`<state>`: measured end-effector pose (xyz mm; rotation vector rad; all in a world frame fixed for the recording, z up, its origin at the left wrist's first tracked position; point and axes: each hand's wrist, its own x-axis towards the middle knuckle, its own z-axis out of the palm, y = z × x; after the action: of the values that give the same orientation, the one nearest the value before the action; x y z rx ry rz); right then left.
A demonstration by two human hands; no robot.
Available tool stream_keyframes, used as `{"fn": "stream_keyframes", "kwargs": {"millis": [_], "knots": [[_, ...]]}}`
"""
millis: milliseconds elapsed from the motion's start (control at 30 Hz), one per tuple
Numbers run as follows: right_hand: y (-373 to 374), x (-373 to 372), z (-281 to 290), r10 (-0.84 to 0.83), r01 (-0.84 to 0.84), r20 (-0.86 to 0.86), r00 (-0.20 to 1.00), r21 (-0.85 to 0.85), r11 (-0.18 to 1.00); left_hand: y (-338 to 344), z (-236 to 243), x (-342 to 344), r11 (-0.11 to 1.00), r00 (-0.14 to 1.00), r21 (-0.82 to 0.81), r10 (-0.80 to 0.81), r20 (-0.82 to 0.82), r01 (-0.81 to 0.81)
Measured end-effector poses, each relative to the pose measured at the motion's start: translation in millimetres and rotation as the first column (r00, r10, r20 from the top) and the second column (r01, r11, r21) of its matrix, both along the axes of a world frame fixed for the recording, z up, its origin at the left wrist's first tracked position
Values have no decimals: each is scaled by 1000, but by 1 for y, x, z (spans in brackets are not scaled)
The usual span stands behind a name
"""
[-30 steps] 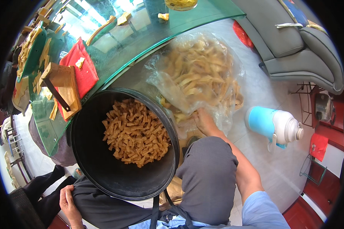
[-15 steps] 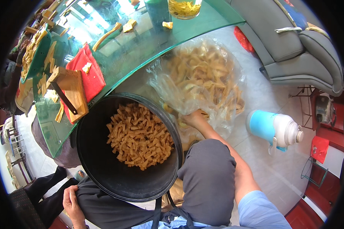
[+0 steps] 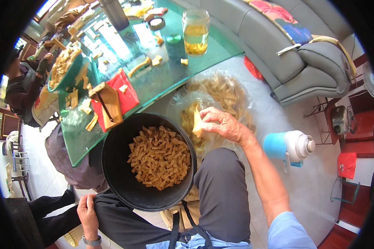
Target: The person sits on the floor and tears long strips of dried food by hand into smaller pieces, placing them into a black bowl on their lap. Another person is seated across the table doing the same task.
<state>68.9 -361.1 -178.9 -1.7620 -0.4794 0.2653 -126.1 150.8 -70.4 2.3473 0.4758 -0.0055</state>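
Note:
My right hand [image 3: 225,126] pinches a pale yellow dried strip [image 3: 196,120] between thumb and fingers, just above a clear plastic bag [image 3: 237,95] full of similar tan pieces. Beside it, a round black tub [image 3: 120,189] stands between my legs, with a heap of small brown cut pieces [image 3: 160,157] at its bottom. My left hand [image 3: 87,209], a watch on its wrist, rests on my left thigh with fingers laid over the dark trousers, holding nothing.
A glass table [image 3: 162,79] carries a wooden cutter with a dark blade [image 3: 108,103], a red cloth [image 3: 128,93], a jar of yellow liquid [image 3: 195,35] and a heaped green basket [image 3: 70,74]. A blue-and-white thermos [image 3: 286,145] lies right, near a grey sofa [image 3: 262,45]. Another person [image 3: 25,87] sits far left.
My right hand has come up out of the plastic bag with a pale yellow strip in its fingers. My left hand stays on my thigh. The view has shifted, showing more of the table.

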Motion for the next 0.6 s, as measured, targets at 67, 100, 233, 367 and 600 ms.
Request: {"fn": "stream_keyframes", "kwargs": {"millis": [67, 100, 233, 367, 600], "knots": [[2, -2, 46, 34, -31, -271, 962, 15, 999, -1, -3, 0, 1000, 1000, -3, -3, 30, 3], [5, -2, 65, 54, -47, -401, 914, 27, 999, -2, -2, 0, 1000, 999, 14, -10, 48, 9], [23, -23, 98, -92, 91, -246, 965, -18, 996, 5, -3, -7, 997, 997, 72, -25, 78, 19], [33, -31, 124, -14, 138, -246, 969, 497, 857, 5, -7, -10, 995, 990, 96, -50, 135, 37], [89, -63, 267, 189, -151, 30, 982, 727, 670, 0, -6, -7, 949, 977, 288, -169, 130, 126]]}}
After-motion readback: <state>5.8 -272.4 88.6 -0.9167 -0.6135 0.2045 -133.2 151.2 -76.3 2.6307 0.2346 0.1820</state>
